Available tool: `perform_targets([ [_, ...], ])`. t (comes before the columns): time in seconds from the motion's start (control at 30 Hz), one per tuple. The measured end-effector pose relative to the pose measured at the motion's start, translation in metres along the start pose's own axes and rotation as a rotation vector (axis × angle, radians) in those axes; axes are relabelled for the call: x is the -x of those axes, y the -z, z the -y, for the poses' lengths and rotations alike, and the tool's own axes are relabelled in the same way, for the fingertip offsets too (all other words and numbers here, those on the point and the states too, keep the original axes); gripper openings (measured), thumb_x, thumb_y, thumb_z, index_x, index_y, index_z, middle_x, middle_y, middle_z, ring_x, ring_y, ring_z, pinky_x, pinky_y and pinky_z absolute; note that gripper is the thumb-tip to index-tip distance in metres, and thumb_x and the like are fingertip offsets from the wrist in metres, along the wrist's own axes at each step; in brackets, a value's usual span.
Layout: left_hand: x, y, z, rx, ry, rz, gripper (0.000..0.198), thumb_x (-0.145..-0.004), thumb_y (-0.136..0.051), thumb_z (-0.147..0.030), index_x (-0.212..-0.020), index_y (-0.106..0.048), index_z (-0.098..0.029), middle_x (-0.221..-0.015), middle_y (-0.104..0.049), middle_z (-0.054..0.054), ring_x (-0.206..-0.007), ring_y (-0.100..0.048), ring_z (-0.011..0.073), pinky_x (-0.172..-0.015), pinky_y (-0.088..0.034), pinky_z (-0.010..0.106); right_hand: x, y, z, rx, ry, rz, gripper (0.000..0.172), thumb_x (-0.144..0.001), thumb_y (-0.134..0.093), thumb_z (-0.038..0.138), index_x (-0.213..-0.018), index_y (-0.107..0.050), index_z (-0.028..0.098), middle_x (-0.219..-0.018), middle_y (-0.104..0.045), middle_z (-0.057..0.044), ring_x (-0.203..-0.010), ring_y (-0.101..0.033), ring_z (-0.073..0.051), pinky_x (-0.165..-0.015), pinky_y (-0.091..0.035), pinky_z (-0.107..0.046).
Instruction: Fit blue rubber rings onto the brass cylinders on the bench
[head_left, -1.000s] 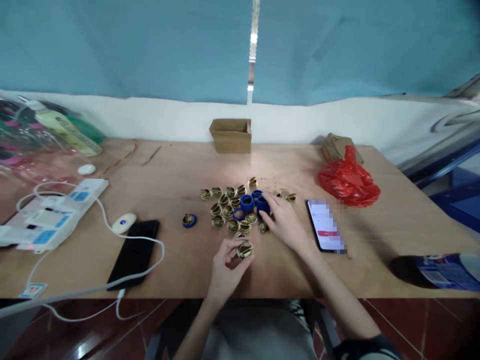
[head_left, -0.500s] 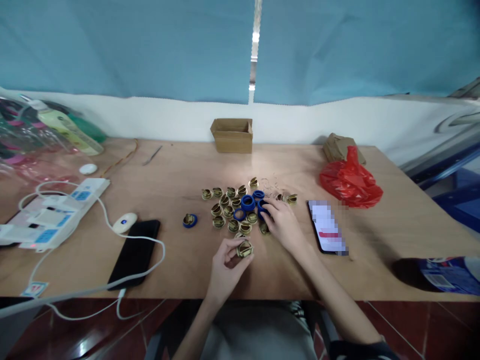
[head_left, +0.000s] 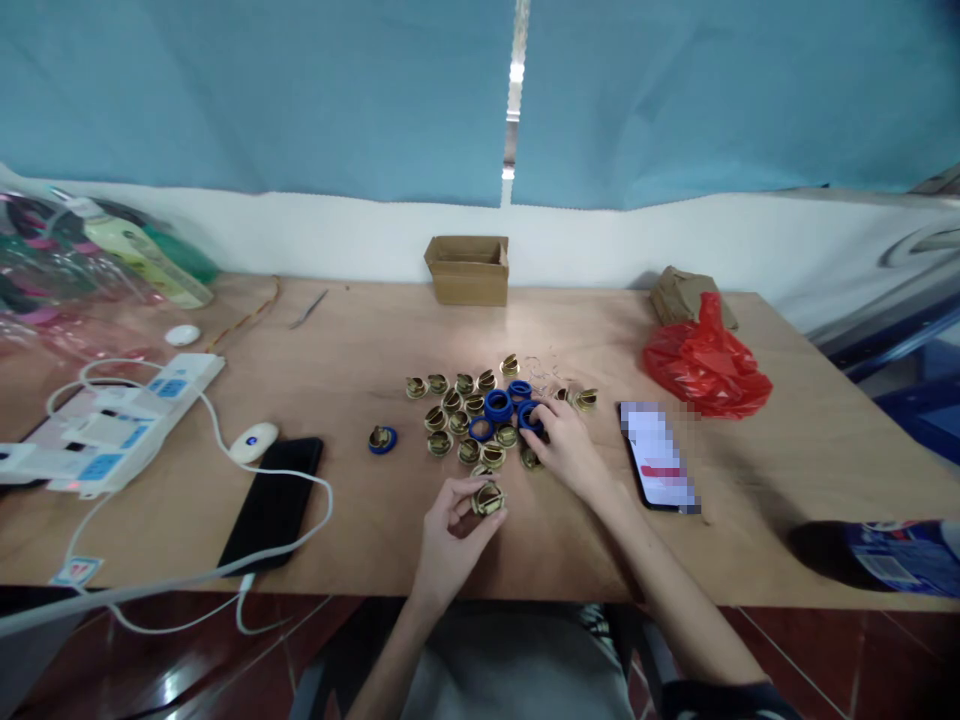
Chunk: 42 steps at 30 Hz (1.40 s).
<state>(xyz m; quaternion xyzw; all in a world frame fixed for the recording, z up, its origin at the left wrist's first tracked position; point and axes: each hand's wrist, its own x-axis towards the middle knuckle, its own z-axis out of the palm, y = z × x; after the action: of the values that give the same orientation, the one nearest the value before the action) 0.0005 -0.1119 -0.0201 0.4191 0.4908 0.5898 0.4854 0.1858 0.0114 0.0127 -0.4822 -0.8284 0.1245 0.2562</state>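
My left hand (head_left: 452,530) pinches a round brass-coloured part (head_left: 488,498) near the table's front edge. My right hand (head_left: 559,440) has its fingers round a blue ring (head_left: 528,414) at the right side of the pile. Just left of that ring lie more blue rings (head_left: 498,405), one of them thinner (head_left: 481,428). Several brass-coloured parts (head_left: 451,400) with raised fins are spread around and left of the rings. Apart from them, on the left, a brass-coloured part sits in a blue ring (head_left: 382,439).
An open cardboard box (head_left: 469,275) stands at the back. Right of my hands lie a lit phone (head_left: 656,455), a red bag (head_left: 707,360) and a bottle (head_left: 892,555). On the left are a black phone (head_left: 274,505), cables and a power strip (head_left: 135,430).
The whole view has shifted slightly. My left hand still holds the brass-coloured part, and my right hand stays at the blue ring with its fingers moved a little.
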Motion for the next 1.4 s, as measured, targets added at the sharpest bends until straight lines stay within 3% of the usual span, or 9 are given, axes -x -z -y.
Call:
perform_targets([
  [0.07, -0.001, 0.0, 0.0, -0.003, -0.013, -0.002, 0.025, -0.075, -0.081, -0.018, -0.094, -0.064, -0.017, -0.112, -0.077, 0.013, -0.109, -0.075, 0.0237, -0.096, -0.062, 0.035, -0.003, 0.003, -0.002, -0.035, 0.019, 0.032, 0.008, -0.088, -0.066, 0.017, -0.086, -0.059, 0.02, -0.129, -0.065, -0.018, -0.122, -0.061, -0.033, -0.102, -0.05, -0.05],
  [0.17, -0.001, 0.001, 0.0, 0.005, -0.009, 0.0, 0.025, -0.076, -0.081, -0.018, -0.094, -0.064, -0.017, -0.113, -0.077, 0.013, -0.11, -0.075, 0.0245, -0.094, -0.063, 0.035, -0.009, 0.008, -0.004, -0.084, 0.031, 0.101, 0.012, -0.087, -0.064, 0.016, -0.082, -0.056, 0.022, -0.114, -0.068, -0.013, -0.109, -0.065, -0.028, -0.093, -0.053, -0.041],
  [0.37, 0.0, 0.003, 0.001, 0.019, -0.005, -0.004, 0.026, -0.076, -0.081, -0.018, -0.095, -0.063, -0.018, -0.114, -0.077, 0.013, -0.11, -0.075, 0.0238, -0.095, -0.063, 0.035, -0.016, 0.008, -0.008, -0.03, 0.055, 0.079, 0.013, -0.086, -0.063, 0.015, -0.078, -0.054, 0.022, -0.097, -0.067, -0.008, -0.092, -0.064, -0.024, -0.083, -0.051, -0.035],
  [0.6, -0.001, 0.005, 0.0, 0.004, -0.024, -0.015, 0.025, -0.076, -0.081, -0.019, -0.094, -0.062, -0.018, -0.113, -0.078, 0.012, -0.11, -0.075, 0.0249, -0.093, -0.064, 0.036, -0.013, 0.012, -0.009, 0.005, 0.042, 0.041, 0.01, -0.089, -0.062, 0.018, -0.081, -0.057, 0.021, -0.1, -0.067, -0.009, -0.092, -0.065, -0.024, -0.081, -0.051, -0.035],
  [1.0, 0.0, 0.005, -0.007, -0.03, 0.014, -0.012, 0.027, -0.077, -0.081, -0.026, -0.095, -0.063, -0.018, -0.115, -0.077, 0.013, -0.111, -0.075, 0.026, -0.095, -0.064, 0.038, -0.01, 0.023, 0.001, 0.138, 0.046, 0.124, 0.013, -0.091, -0.069, 0.031, -0.083, -0.062, 0.022, -0.093, -0.072, -0.008, -0.084, -0.069, -0.026, -0.073, -0.052, -0.036],
  [1.23, 0.001, 0.005, -0.003, -0.015, 0.011, -0.005, 0.026, -0.077, -0.081, -0.021, -0.096, -0.063, -0.018, -0.115, -0.077, 0.013, -0.111, -0.075, 0.0248, -0.096, -0.063, 0.037, -0.009, 0.023, 0.002, 0.092, 0.051, 0.109, 0.018, -0.094, -0.069, 0.036, -0.086, -0.059, 0.023, -0.113, -0.073, -0.012, -0.1, -0.071, -0.029, -0.083, -0.056, -0.041],
  [1.4, 0.001, 0.006, -0.004, -0.009, -0.006, -0.006, 0.025, -0.076, -0.08, -0.02, -0.094, -0.063, -0.017, -0.114, -0.077, 0.013, -0.113, -0.074, 0.0251, -0.099, -0.062, 0.038, -0.009, 0.024, 0.003, 0.103, 0.059, 0.102, 0.01, -0.096, -0.062, 0.028, -0.089, -0.06, 0.022, -0.106, -0.073, -0.011, -0.097, -0.071, -0.029, -0.082, -0.056, -0.042],
])
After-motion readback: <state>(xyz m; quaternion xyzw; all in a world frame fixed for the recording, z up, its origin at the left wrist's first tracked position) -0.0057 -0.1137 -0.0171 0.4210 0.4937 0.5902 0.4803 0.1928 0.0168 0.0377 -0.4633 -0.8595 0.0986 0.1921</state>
